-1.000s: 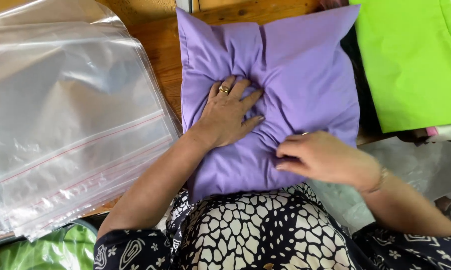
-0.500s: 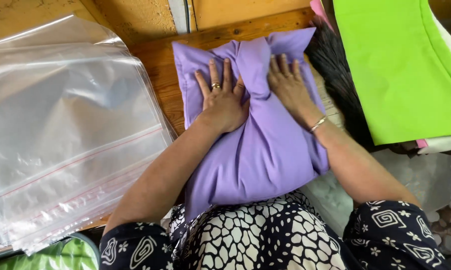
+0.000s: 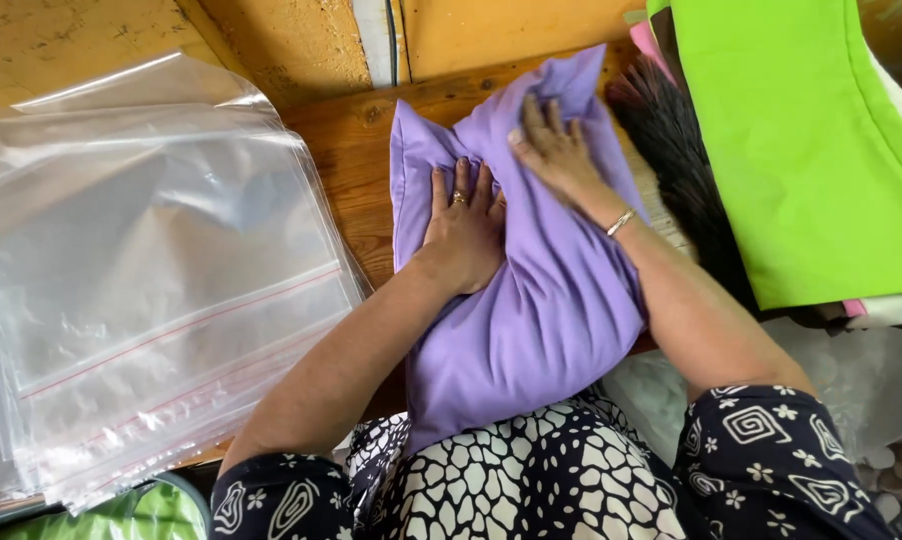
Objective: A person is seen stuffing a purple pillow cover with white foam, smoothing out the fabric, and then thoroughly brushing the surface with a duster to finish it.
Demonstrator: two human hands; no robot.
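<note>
A lilac pillow (image 3: 531,320) lies on a wooden table (image 3: 351,170), folded lengthwise so its right half laps over the middle. My left hand (image 3: 461,225), with a ring on one finger, presses flat on the pillow's centre, fingers spread toward the far edge. My right hand (image 3: 556,150), with a thin bracelet at the wrist, lies flat on the folded-over flap near the pillow's far end, fingers together. Neither hand grips the fabric; both press down on it.
A stack of clear zip-seal plastic bags (image 3: 141,290) covers the table's left side. Bright green fabric (image 3: 801,140) lies at the right, with a dark brush-like thing (image 3: 671,140) beside the pillow. More crumpled plastic (image 3: 851,380) sits low at the right.
The pillow went from flat to folded over lengthwise. My right hand moved from the near edge up to the far end, carrying the flap over. My left hand stayed pressing the centre.
</note>
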